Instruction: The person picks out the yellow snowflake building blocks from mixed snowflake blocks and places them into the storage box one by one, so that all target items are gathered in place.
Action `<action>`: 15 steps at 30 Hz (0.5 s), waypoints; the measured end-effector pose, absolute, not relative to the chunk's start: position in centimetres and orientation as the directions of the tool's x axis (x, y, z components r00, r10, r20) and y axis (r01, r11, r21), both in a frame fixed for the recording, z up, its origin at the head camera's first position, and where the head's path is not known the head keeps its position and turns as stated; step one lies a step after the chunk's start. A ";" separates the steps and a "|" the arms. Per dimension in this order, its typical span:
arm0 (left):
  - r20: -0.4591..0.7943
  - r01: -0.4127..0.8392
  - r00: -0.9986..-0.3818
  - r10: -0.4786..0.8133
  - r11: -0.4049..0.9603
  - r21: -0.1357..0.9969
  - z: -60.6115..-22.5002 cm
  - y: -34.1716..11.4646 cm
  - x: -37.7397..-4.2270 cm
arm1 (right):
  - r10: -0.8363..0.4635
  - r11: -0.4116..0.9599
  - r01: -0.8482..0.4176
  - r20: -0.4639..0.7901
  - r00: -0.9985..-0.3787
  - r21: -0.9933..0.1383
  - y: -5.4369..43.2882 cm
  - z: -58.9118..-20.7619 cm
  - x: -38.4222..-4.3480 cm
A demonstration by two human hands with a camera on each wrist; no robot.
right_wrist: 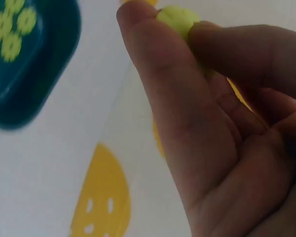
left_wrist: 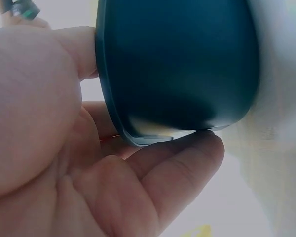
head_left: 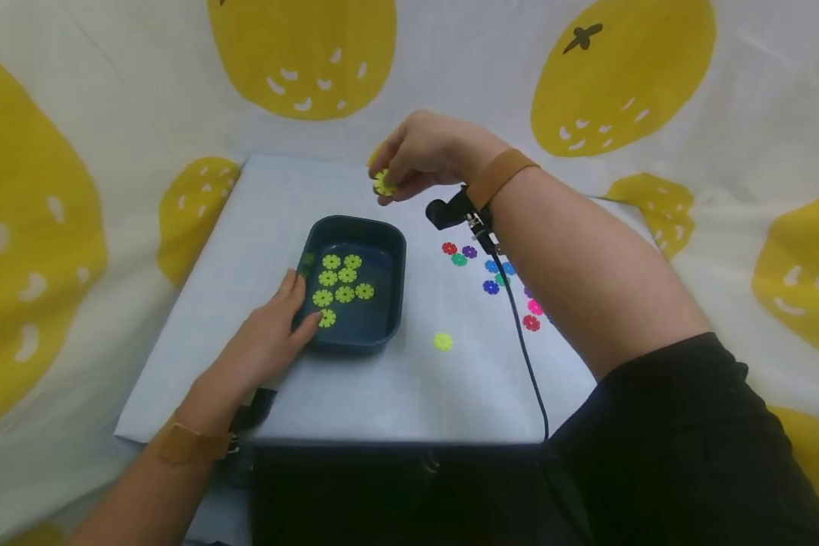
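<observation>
My right hand (head_left: 426, 152) is raised above the far side of the table, pinching a yellow-green flower-shaped plastic disc (right_wrist: 177, 19) between thumb and finger. To its lower left stands a dark teal rectangular tray (head_left: 371, 322). Several yellow-green discs (head_left: 344, 294) lie spread over the tray's bottom, mostly towards its left side. My left hand (head_left: 266, 326) grips the tray at its left near corner, with the thumb over the rim. In the left wrist view, fingers curl against the outer wall (left_wrist: 182, 64) of the tray.
A single yellow-green disc (head_left: 443, 342) lies right of the tray. Further right are several red, purple, green, blue and pink discs (head_left: 491, 287), partly hidden by my right forearm. A black cable (head_left: 527, 356) hangs from the right wrist camera across the white table (head_left: 198, 364). Fruit-patterned cloth surrounds the table.
</observation>
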State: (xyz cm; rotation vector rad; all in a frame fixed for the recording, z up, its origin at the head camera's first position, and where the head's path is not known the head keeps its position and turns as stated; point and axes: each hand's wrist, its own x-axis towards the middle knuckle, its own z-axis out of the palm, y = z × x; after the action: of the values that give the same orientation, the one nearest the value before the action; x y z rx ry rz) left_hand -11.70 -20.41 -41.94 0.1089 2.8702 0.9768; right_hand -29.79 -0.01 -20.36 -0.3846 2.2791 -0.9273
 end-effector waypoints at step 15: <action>-0.118 0.016 -0.987 0.109 0.797 0.604 -41.6 -20.8 -11.7 | -0.474 0.787 -0.024 -0.580 -0.662 -0.616 -5.4 -30.1 -27.8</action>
State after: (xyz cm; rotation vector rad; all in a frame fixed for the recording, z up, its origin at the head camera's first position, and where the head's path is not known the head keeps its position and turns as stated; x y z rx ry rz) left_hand -11.73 -20.82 -41.60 0.0992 2.8377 0.9524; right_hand -27.78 -5.42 -30.13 -0.3675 2.2000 -0.7451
